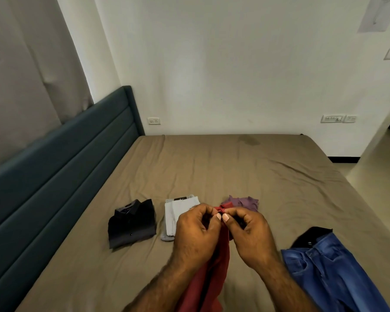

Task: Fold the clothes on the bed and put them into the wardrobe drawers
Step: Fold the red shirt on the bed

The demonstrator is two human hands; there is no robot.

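Head view: both hands raised over bed (245, 176), thumbs meeting. Left hand (195, 233) and right hand (252, 235) each pinch top edge of red garment (208, 287), held up, rest hanging down between forearms. Behind hands on brown sheet: folded dark shirt (132, 222) at left, folded white trousers (176, 212) just beside, crumpled purple garment (243, 202) behind right hand. Blue jeans (329, 273) spread unfolded at right, black garment (311, 236) at their top edge. Teal headboard (61, 167) along left.
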